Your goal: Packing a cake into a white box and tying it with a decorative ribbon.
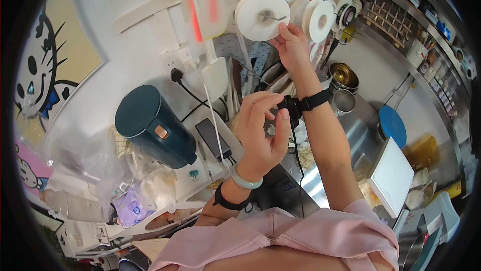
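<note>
A round white spool (249, 18) hangs on a metal hook at the top centre. My right hand (292, 46) reaches up to its lower right rim, with the thumb on the front face and the other fingers partly hidden at the edge. A white strip hangs down below the spool's left side. My left hand (261, 133) is raised lower down, close to the black device (293, 110) strapped on my right wrist. Its fingers are bent and apart from the thumb, with nothing seen between them.
More white spools (320, 20) hang to the right. A dark teal lidded bin (163, 140) and a black power bank (212, 138) with a white cable are on the left. Metal bowls (344, 78), a blue round pan (392, 125) and a white box (393, 178) are on the right.
</note>
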